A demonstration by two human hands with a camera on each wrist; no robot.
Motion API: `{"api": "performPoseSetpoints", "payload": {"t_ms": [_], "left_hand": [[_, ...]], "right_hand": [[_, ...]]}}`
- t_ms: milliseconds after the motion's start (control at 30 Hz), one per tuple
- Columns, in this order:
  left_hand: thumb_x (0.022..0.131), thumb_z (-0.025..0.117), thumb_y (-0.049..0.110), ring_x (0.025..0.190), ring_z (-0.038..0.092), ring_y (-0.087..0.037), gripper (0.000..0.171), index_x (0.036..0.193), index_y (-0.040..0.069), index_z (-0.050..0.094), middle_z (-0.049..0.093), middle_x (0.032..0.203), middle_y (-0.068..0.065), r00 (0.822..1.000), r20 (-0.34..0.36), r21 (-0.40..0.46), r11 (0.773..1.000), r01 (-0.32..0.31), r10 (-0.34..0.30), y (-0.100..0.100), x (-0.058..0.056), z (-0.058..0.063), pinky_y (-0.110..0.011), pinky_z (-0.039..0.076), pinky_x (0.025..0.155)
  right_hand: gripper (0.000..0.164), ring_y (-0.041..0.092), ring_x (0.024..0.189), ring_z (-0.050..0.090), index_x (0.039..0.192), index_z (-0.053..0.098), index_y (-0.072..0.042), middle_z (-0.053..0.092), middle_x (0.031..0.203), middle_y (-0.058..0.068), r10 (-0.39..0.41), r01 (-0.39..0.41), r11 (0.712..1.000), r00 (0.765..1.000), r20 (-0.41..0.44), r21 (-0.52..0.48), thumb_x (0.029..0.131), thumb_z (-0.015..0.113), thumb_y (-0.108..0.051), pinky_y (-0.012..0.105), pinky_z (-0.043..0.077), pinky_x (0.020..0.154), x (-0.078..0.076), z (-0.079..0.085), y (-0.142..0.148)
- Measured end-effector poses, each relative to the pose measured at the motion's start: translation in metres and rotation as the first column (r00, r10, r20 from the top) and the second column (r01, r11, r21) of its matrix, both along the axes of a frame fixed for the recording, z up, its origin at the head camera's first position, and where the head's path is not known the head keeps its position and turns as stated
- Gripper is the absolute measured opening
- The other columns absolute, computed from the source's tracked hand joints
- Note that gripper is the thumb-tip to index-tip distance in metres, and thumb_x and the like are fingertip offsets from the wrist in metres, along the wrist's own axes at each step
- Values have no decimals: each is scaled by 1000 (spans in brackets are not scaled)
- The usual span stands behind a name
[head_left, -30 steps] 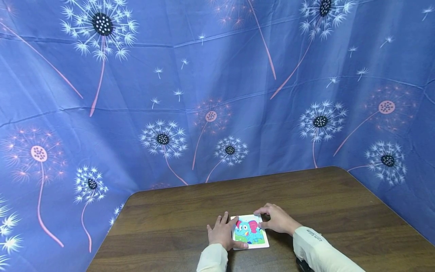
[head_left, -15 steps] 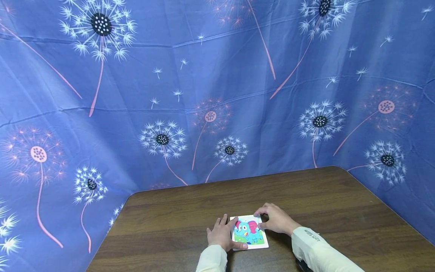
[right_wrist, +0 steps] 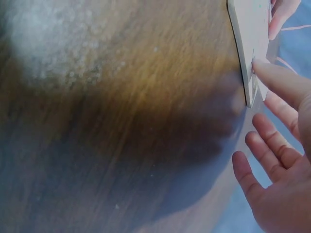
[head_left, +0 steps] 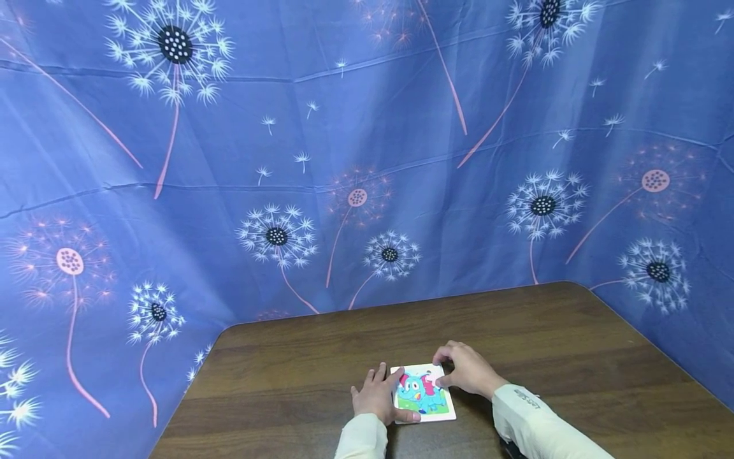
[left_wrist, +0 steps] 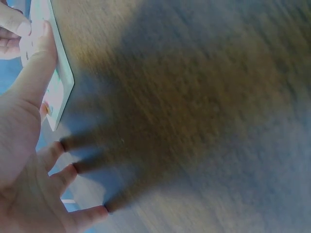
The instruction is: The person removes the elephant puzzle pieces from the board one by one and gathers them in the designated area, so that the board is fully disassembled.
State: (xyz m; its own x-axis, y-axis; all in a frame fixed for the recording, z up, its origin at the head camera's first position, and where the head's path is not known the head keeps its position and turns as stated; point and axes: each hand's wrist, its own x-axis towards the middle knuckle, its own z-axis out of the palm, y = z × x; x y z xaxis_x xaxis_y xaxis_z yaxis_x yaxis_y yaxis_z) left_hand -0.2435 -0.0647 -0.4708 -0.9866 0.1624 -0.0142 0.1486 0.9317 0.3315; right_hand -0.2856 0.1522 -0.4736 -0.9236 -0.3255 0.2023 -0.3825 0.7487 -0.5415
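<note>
A square jigsaw puzzle (head_left: 423, 403) with a blue elephant picture and a white border lies flat on the wooden table. My left hand (head_left: 374, 398) is spread at its left side, thumb on the lower border and index finger at the upper left corner. In the left wrist view the other fingers (left_wrist: 62, 177) touch the tabletop. At the upper right corner, my right hand (head_left: 471, 371) pinches a puzzle piece (head_left: 430, 376) between thumb and index finger. That piece looks tilted, breaking up the elephant's pink ear. The right wrist view shows the board's edge (right_wrist: 241, 58) beside the thumb.
The brown wood-grain table (head_left: 298, 376) has rounded far corners. A blue dandelion-print cloth (head_left: 401, 159) hangs right behind it and along both sides.
The piece at the puzzle's upper right has tilted, and the pink ear now looks broken by a pale patch. Both hands have kept nearly the same place.
</note>
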Motion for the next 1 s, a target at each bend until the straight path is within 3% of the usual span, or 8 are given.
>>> {"api": "performPoseSetpoints", "payload": {"t_ms": [333, 667, 833, 1000], "left_hand": [[64, 92, 53, 138, 46, -39, 89, 143, 28, 60, 51, 151, -12, 1000, 20, -22, 1000, -13, 14, 2, -1, -1, -74, 38, 101], [64, 93, 53, 139, 45, -40, 90, 143, 27, 60, 51, 151, -12, 999, 26, -26, 999, -27, 27, 3, -1, -1, -78, 36, 99], [64, 92, 53, 140, 44, -39, 91, 144, 27, 58, 50, 152, -12, 999, 39, -38, 999, -37, 38, 4, -2, -1, -81, 34, 97], [63, 93, 51, 141, 43, -38, 91, 144, 27, 58, 50, 152, -11, 998, 49, -28, 999, -44, 45, 4, -2, 0, -82, 33, 96]], "right_hand": [[27, 18, 90, 57, 88, 73, -18, 59, 90, -6, -104, 101, 994, 991, 82, 44, 70, 93, -13, 47, 51, 85, 1, 4, -2], [24, 17, 90, 59, 87, 76, -19, 58, 90, -6, -122, 117, 990, 991, 56, 73, 71, 93, -15, 46, 52, 84, 1, 8, -3], [23, 17, 92, 59, 90, 78, -20, 59, 91, -8, -98, 95, 994, 994, 44, 61, 72, 93, -17, 46, 52, 86, -1, 8, 2], [22, 17, 91, 59, 93, 80, -18, 61, 92, -8, -24, 23, 1000, 999, 39, 18, 74, 91, -19, 45, 52, 84, -2, 10, 9]]}}
